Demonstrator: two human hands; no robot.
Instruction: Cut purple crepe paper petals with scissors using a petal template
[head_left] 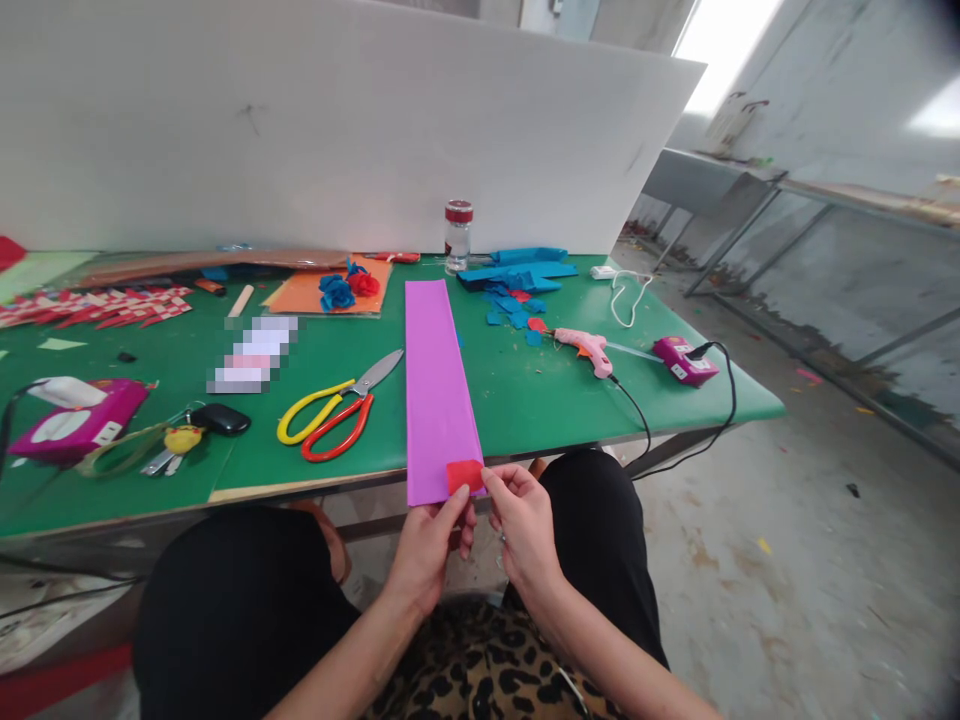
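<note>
A folded purple paper strip [439,390] lies lengthwise on the green table, its near end at the front edge. On that near end rests a small red paper piece [464,474]. My left hand [431,545] pinches the purple strip's end and the red piece's lower edge, thumb on top. With thumb and forefinger, my right hand [523,520] pinches the red piece's right edge; its other fingers are curled. Left of the strip lie scissors [337,410] with one yellow and one red handle, blades partly apart, tips close to the strip.
Right of the strip are a pink glue gun [585,350], a purple power box [686,361] and blue paper scraps [510,308]. A red-lidded jar [458,237] stands behind. Leftward lie blue and red paper flowers [339,290], keys [182,440] and another purple box [82,420].
</note>
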